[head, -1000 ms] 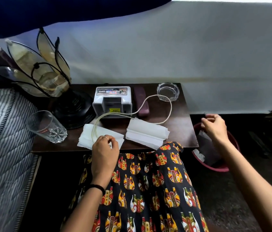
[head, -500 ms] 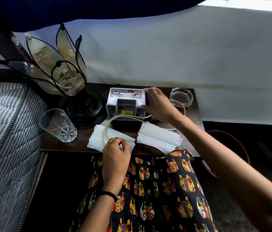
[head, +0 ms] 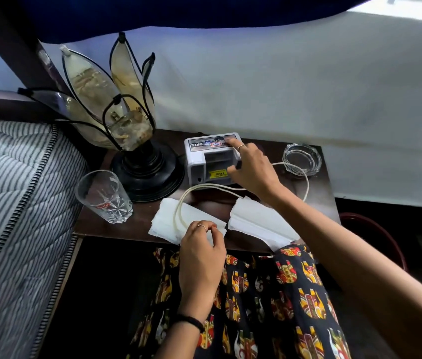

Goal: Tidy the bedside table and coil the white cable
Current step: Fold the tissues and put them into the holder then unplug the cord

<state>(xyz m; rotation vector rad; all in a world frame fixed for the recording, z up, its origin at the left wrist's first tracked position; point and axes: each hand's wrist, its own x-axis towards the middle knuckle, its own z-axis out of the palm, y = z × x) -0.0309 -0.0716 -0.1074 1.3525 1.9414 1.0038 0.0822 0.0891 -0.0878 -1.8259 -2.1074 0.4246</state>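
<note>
Head view: at frame centre the right hand grips the grey box. Lower centre, the left hand pinches the white cable over tissues at the worktop front edge. The cable loops right beside the ashtray.

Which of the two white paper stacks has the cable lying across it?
The left paper stack, under the left hand; the white cable loops over it. The right stack has none.
</note>
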